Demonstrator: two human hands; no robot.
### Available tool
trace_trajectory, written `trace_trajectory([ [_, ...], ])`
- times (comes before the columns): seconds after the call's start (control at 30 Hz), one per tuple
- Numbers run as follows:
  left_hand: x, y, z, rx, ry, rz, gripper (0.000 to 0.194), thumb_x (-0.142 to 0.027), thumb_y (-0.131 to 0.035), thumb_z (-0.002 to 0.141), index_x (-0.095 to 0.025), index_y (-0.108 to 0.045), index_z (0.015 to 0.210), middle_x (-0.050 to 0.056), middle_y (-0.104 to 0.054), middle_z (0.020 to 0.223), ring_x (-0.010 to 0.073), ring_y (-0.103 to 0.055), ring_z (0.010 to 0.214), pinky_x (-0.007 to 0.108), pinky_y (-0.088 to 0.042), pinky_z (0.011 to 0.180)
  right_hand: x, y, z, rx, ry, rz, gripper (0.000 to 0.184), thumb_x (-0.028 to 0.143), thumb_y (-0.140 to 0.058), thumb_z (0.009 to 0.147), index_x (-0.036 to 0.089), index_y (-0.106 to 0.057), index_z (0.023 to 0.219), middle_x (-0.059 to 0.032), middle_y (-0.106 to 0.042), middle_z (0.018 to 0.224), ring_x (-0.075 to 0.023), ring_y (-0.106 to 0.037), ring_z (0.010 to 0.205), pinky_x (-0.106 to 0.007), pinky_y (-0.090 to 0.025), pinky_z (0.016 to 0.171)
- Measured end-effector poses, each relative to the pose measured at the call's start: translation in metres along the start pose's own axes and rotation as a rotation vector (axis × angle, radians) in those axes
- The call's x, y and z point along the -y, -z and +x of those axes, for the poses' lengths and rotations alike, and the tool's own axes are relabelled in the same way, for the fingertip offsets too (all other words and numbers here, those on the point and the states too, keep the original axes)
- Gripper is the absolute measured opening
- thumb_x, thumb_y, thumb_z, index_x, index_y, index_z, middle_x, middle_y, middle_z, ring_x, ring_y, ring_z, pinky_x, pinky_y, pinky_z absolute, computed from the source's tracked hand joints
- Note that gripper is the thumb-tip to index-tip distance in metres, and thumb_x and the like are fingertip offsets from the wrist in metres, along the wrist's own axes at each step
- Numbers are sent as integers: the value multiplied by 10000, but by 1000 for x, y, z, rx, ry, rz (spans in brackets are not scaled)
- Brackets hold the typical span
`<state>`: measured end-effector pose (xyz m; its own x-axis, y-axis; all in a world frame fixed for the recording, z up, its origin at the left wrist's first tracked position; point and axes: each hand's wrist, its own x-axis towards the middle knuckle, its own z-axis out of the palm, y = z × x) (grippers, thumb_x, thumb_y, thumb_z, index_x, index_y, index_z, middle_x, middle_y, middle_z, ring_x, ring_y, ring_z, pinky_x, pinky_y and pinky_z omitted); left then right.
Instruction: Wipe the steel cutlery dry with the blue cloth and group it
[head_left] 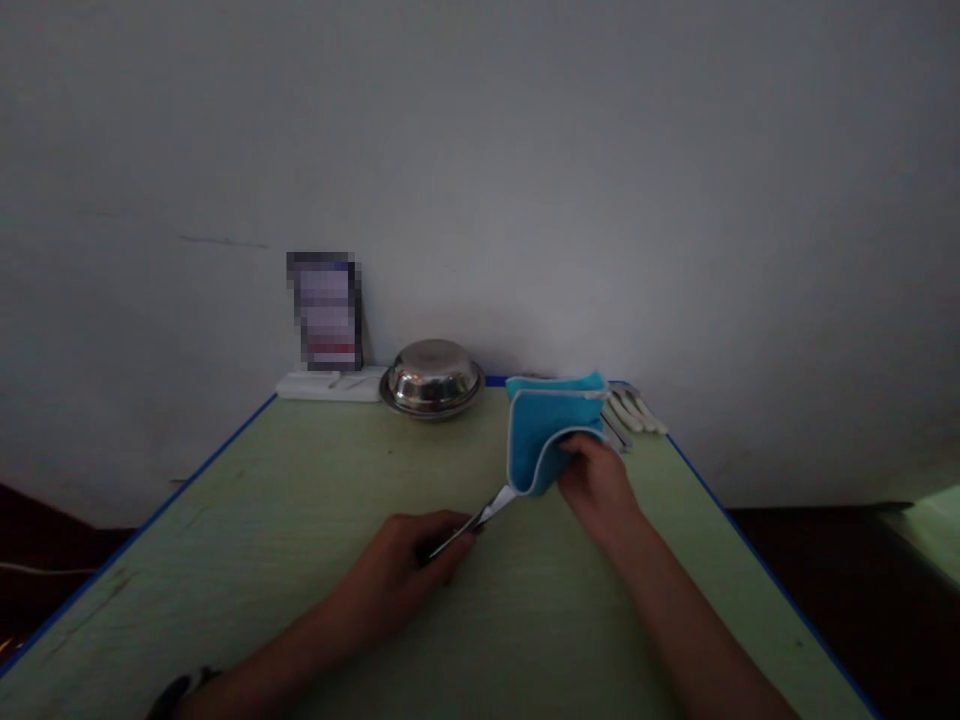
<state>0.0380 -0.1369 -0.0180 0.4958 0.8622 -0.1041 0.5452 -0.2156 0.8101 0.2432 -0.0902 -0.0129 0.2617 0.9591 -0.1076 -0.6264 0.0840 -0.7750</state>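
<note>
My left hand (412,565) is closed around a slim, shiny metal utensil that looks like a knife (493,507). Its pale tip points up and to the right and meets the lower corner of a blue cloth (534,425) with white edging. My right hand (598,485) pinches the folded cloth at its lower right side, thumb and fingers partly hidden by it. The cloth is held up above the table, bent into loose layers. Whether the utensil's tip touches the cloth or lies just behind it, I cannot tell.
The green table (315,500) has blue edging and stands against a grey wall. At its back are an upturned metal bowl (433,375) on a metal dish, a white stand (330,385) with a blurred upright device (328,312), and several white-handled utensils (637,410) at the right corner.
</note>
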Motion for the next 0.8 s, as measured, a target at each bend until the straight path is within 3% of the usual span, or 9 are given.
trace_trajectory([
  [0.17, -1, 2, -1, -54, -5, -15, 351, -399, -415, 847, -163, -624, 1003, -31, -535, 589, 109, -482, 545, 195, -344, 499, 16, 5, 7, 119, 25, -70, 84, 201, -595, 617, 217, -611, 697, 34, -661, 699, -154, -594, 700, -320, -473, 730],
  [0.33, 2, 1, -1, -71, -36, 3, 336, -378, -406, 857, -172, -638, 985, -26, -583, 629, 106, -497, 554, 189, -349, 501, 13, 3, 2, 227, -32, -152, 286, 399, -553, 721, 239, -623, 946, -9, -680, 910, -199, -613, 853, -392, -458, 820],
  [0.4, 3, 1, 0, -106, -33, 30, 335, -369, -405, 859, -175, -643, 993, -16, -622, 668, 114, -520, 568, 194, -370, 516, 12, 7, -1, 256, -26, -236, 250, 379, -584, 707, 226, -639, 897, -6, -682, 866, -191, -613, 821, -383, -453, 832],
  [0.47, 6, 0, 1, -142, -39, 69, 340, -370, -402, 863, -187, -639, 1024, -1, -666, 751, 134, -565, 618, 209, -409, 563, 12, 12, -4, 373, -9, -353, 211, 294, -654, 655, 206, -645, 846, -8, -678, 856, -183, -606, 824, -366, -444, 848],
  [0.53, 9, 1, 1, -184, -54, 149, 352, -374, -397, 866, -198, -626, 1069, 24, -687, 895, 163, -609, 724, 237, -447, 664, 12, 14, -7, 542, -10, -432, 344, 220, -713, 590, 201, -626, 922, -26, -662, 948, -191, -587, 910, -369, -420, 888],
  [0.6, 13, 1, 1, -215, -68, 285, 363, -371, -393, 867, -214, -604, 1118, 41, -675, 994, 185, -623, 804, 270, -451, 756, 9, 13, -10, 608, 8, -439, 540, 219, -751, 543, 220, -571, 1052, -42, -631, 1049, -206, -552, 1011, -390, -381, 935],
  [0.67, 15, 2, 2, -227, -79, 432, 374, -368, -382, 870, -242, -573, 1166, 44, -677, 977, 192, -628, 798, 291, -453, 765, 1, 8, -14, 515, 42, -460, 589, 238, -768, 521, 234, -556, 1070, -44, -637, 1043, -214, -539, 1043, -397, -358, 955],
  [0.8, 17, 2, 2, -203, -78, 541, 384, -362, -352, 880, -271, -540, 1202, 36, -682, 918, 191, -630, 768, 299, -461, 735, -17, 1, -14, 148, 91, -490, 319, 295, -704, 617, 223, -624, 918, -33, -683, 937, -212, -590, 951, -383, -404, 903],
])
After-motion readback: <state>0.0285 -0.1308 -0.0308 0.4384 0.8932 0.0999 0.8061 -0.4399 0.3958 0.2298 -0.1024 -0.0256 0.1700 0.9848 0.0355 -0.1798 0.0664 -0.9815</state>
